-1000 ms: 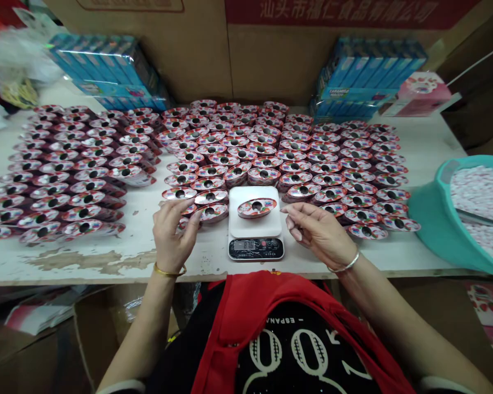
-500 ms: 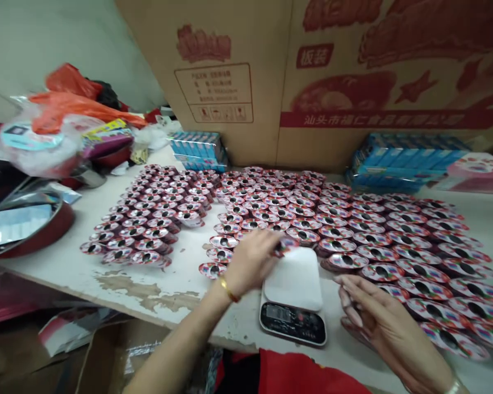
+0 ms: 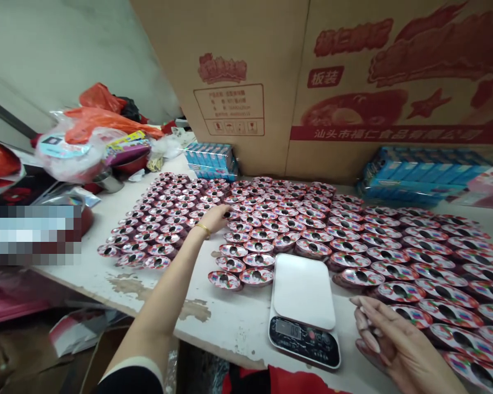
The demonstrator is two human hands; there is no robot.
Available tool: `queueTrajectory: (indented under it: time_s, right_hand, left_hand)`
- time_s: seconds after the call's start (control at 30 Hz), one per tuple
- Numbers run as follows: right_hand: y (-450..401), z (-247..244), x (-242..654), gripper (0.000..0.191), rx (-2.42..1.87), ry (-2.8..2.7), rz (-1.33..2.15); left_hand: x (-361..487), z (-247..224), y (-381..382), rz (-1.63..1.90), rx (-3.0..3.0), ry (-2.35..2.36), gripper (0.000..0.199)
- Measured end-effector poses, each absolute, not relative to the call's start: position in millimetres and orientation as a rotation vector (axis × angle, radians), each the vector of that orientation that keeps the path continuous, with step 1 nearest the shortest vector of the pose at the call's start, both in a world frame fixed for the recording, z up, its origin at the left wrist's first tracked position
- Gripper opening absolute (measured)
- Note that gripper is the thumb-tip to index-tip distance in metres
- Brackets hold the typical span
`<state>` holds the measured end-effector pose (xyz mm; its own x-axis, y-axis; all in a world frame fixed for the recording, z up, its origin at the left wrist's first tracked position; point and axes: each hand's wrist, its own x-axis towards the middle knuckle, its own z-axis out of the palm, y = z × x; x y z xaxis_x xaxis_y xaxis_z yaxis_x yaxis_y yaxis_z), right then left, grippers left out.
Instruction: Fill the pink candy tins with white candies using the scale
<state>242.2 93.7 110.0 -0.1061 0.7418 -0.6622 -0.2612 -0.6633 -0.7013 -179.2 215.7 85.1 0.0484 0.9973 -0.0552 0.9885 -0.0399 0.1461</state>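
Many small oval-topped packets (image 3: 256,276), red, pink and white with a dark hole in each top, stand in rows on the white table. My left hand (image 3: 216,220) reaches out to the gap between the left block and the middle rows, its fingers closed around one such packet (image 3: 229,215). In front of the rows lies a white kitchen scale (image 3: 304,295) with a lit display and a bare platform. My right hand (image 3: 398,345) hovers right of the scale, fingertips pinched together; whatever they hold, if anything, is too small to make out.
A large printed cardboard box (image 3: 238,33) stands behind the rows. Blue wrapped packs (image 3: 211,161) sit at its foot, others (image 3: 423,172) farther right. Plastic bags (image 3: 72,156) crowd the table's left end. Below the front edge is an open carton (image 3: 107,350).
My left hand has moved from above the scale's platform out to the left and away from me. My right hand stays pinched beside the scale. The view has shifted slightly.
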Motion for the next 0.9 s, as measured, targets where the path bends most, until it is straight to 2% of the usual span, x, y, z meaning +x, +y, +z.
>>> queueTrajectory:
  time_s: [0.13,0.33,0.47,0.57,0.67,0.77,0.9]
  right_hand:
    - [96,108,241,0.05,-1.543,-0.513,1.856]
    - [93,108,233,0.048,-1.529,-0.49,1.855]
    - [91,107,228,0.048,-1.459,-0.511,1.922]
    - [90,109,226,0.045,-1.411,-0.567,1.972]
    - [89,111,226,0.042,-1.358,-0.592,1.985]
    - [87,107,227,0.034,-1.274,-0.644,2.029]
    - [84,98,232,0.03,-1.181,-0.709,2.103]
  left_hand:
    - [-192,85,202,0.088,2.138,2.179,0.045]
    - [-219,85,152,-0.029,1.969,2.552,0.025]
    - [-217,78,133,-0.065,1.96,2.642,0.016]
    - [-207,93,124,-0.054,2.017,2.626,0.014]
    - [-183,125,116,0.065,2.166,2.497,0.014]
    - [-137,152,110,0.378,2.358,2.175,0.013]
    - [-52,147,112,0.542,2.405,1.766,0.019]
